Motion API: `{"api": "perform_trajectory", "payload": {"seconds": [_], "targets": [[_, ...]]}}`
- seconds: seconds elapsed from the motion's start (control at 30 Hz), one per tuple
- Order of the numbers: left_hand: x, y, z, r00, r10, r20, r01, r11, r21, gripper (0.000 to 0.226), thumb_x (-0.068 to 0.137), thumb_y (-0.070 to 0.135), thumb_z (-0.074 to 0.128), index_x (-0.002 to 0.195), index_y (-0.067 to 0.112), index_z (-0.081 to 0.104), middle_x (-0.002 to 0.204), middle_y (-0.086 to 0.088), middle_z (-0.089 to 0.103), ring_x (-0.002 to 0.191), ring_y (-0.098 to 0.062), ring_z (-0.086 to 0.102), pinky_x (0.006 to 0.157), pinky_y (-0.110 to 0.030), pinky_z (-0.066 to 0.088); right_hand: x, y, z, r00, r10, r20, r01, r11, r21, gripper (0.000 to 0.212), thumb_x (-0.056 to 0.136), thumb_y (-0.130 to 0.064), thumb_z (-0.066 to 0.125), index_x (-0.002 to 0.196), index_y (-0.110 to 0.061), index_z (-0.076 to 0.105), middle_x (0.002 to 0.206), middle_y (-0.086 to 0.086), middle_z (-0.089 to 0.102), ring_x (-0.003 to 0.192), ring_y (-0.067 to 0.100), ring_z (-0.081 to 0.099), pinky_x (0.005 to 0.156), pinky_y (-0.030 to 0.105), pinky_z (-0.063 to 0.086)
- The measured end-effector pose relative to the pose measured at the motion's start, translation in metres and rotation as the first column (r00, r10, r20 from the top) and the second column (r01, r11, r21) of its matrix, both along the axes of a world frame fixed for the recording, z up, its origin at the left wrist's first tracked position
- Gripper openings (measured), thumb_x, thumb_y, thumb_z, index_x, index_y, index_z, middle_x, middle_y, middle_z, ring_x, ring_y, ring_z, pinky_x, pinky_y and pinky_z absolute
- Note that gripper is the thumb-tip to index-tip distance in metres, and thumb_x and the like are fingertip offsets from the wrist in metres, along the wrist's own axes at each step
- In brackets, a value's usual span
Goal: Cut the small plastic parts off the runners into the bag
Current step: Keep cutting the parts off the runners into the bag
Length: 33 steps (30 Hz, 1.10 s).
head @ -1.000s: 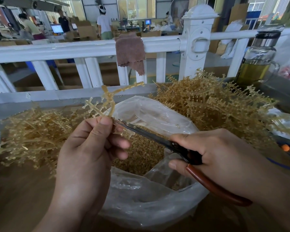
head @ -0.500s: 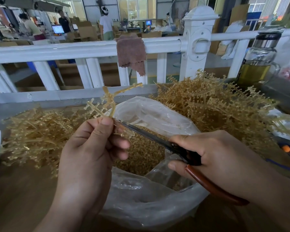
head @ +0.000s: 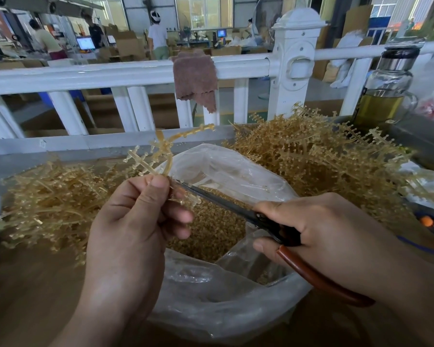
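At a factory bench (head: 35,284), the left hand (head: 133,234) pinches a runner (head: 161,156) over the open bag (head: 226,296). The right hand (head: 318,231) grips cutters (head: 238,211), blades at the runner.

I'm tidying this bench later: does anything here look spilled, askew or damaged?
No spill that I can see: the cut parts lie inside the bag. Only the bag's near rim sags inward below the scissors, narrowing the opening.

Scissors (head: 226,204) tips unseen behind L hand (head: 125,234)
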<state>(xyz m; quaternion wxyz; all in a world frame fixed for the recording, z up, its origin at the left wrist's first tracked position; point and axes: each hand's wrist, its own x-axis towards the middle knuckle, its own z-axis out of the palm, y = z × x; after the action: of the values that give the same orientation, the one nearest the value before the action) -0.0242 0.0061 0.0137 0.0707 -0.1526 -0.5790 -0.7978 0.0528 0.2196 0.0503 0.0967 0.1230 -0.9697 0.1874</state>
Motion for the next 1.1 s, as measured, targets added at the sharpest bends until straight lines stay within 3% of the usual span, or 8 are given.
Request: {"api": "perform_trajectory", "payload": {"seconds": [0.53,0.73,0.87,1.1], "targets": [[0.0013,0.0004,-0.0009,1.000,0.022,-0.013,-0.022,0.999,-0.026,0.021,0.091,0.033,0.063,0.072,0.030,0.072,0.071,-0.002,0.068,0.057,-0.015,0.062,0.049,-0.024,0.050,-0.0039,0.0039,-0.0070,1.000,0.012,-0.006,-0.013,0.999,-0.031,0.047,0.080,-0.071,0.047,0.110,-0.038,0.063,0.067,-0.020,0.057,0.069,-0.001,0.059,0.057,0.020,0.044],[0.0033,0.0019,0.0005,1.000,0.018,-0.022,-0.018,1.000,-0.025,0.019,0.091,0.032,0.064,0.074,0.028,0.071,0.077,-0.004,0.068,0.059,-0.016,0.063,0.049,-0.024,0.049,-0.0047,0.0028,-0.0074,0.999,0.016,-0.033,-0.016,1.000,0.002,0.049,0.081,-0.070,0.044,0.110,-0.036,0.065,0.066,-0.018,0.058,0.065,0.002,0.059,0.055,0.021,0.044],[0.0049,0.0034,0.0011,1.000,0.018,-0.018,-0.018,1.000,-0.013,0.019,0.091,0.031,0.065,0.073,0.029,0.070,0.079,-0.004,0.069,0.061,-0.016,0.064,0.049,-0.024,0.050,-0.0038,0.0028,-0.0069,0.999,0.025,-0.040,-0.026,0.999,-0.026,0.048,0.082,-0.067,0.048,0.111,-0.035,0.068,0.062,-0.022,0.054,0.063,-0.003,0.058,0.054,0.013,0.040],[0.0064,0.0062,0.0025,1.000,0.000,0.001,0.000,0.999,0.043,0.019,0.090,0.028,0.064,0.072,0.029,0.069,0.078,-0.001,0.068,0.060,-0.014,0.065,0.049,-0.023,0.051,-0.0030,0.0014,-0.0059,0.999,0.019,-0.044,-0.020,1.000,-0.022,0.048,0.082,-0.065,0.047,0.112,-0.034,0.069,0.060,-0.021,0.056,0.060,-0.001,0.058,0.051,0.015,0.041]]}}
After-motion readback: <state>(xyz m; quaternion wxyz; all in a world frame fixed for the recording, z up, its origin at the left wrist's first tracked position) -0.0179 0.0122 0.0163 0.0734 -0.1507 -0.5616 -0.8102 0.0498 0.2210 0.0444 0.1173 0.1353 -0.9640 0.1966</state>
